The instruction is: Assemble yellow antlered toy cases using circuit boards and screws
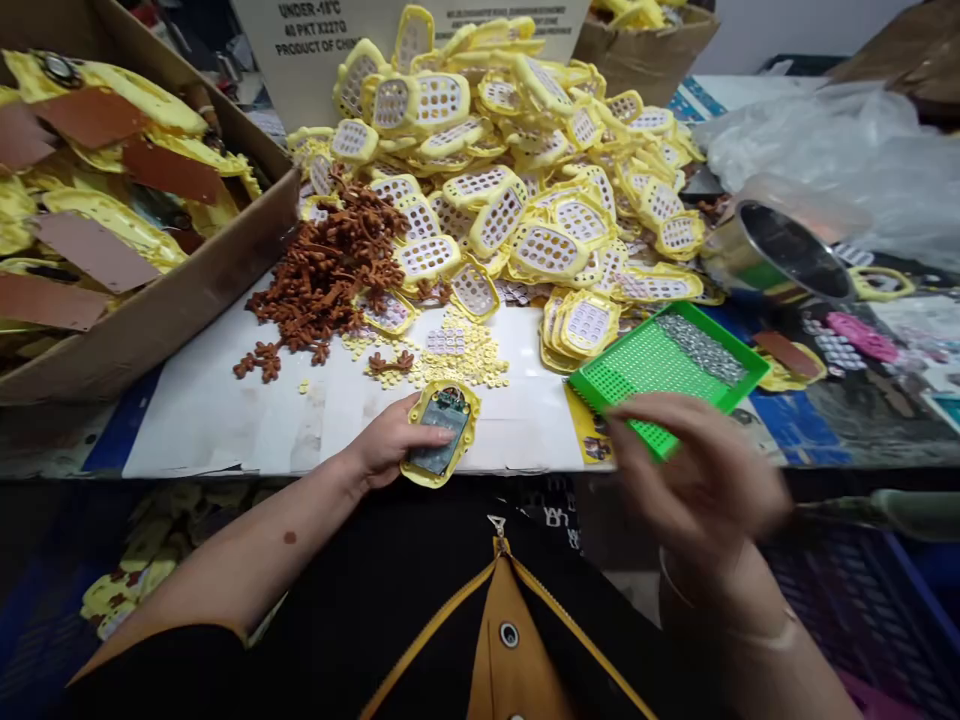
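Note:
My left hand [386,442] grips a yellow plastic shell [441,432] at the table's front edge, its inner side up with a small circuit board showing. My right hand [697,480] hovers blurred by motion over the near corner of a green perforated tray [649,365] that carries rows of small silvery parts; its fingers are smeared. A heap of yellow keypad shells [517,190] fills the middle of the table. Brown rubber pieces [330,270] lie in a pile to the left, and small yellow buttons [457,355] are scattered just beyond the held shell.
A cardboard box [187,290] on the left holds yellow shells and brown boards. A metal cup [776,255] and a clear plastic bag [832,140] sit at the right. A printed carton [315,50] stands behind the heap. White paper [225,420] covers the worktop.

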### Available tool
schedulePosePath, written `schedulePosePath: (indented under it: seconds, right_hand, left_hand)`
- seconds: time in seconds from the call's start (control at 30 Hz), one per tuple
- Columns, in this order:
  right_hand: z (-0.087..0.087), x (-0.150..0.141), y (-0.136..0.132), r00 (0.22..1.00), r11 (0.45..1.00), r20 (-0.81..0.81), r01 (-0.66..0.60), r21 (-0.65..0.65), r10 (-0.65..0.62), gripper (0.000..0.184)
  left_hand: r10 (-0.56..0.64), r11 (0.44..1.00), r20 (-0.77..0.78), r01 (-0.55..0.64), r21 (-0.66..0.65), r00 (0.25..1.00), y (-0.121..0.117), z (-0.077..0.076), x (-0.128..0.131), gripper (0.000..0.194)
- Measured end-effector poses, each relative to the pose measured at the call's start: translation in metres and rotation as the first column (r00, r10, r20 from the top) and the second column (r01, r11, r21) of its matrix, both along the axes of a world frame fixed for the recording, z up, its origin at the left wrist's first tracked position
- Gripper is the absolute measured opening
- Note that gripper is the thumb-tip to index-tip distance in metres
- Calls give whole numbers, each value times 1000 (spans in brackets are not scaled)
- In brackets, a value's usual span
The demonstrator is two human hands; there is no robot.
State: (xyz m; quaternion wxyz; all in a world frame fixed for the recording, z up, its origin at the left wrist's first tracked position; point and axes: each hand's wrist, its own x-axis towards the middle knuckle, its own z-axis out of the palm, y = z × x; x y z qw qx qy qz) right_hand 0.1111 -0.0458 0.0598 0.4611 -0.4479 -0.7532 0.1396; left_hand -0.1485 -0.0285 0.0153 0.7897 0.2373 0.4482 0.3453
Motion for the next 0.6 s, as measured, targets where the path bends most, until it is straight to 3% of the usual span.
schedulePosePath:
  seconds: [0.07, 0.17, 0.3, 0.43, 0.6]
  right_hand:
    - [-8, -35, 35, 973, 984, 159, -156, -87, 169, 11]
    - [-26, -98, 84, 870, 901, 298, -301, -313, 394, 17]
    - [-47, -154, 111, 855, 903, 389, -186, -387, 343, 12]
    - [-60, -162, 113, 897, 884, 292, -189, -427, 332, 11]
    - [-71, -158, 117, 954, 798, -52, -275, -537, 294, 16]
  left_hand:
    - [11, 1000, -15, -10, 18, 1000, -10, -2, -18, 49]
    - [63, 998, -32, -62, 21, 998, -22, -3, -41, 50]
    - [187, 982, -45, -188, -16, 981, -33, -3, -63, 52]
    - [298, 954, -46, -299, -14, 953, -36, -3, -79, 51]
    - [381, 925, -11, -381, 14, 925, -32, -4, -88, 50]
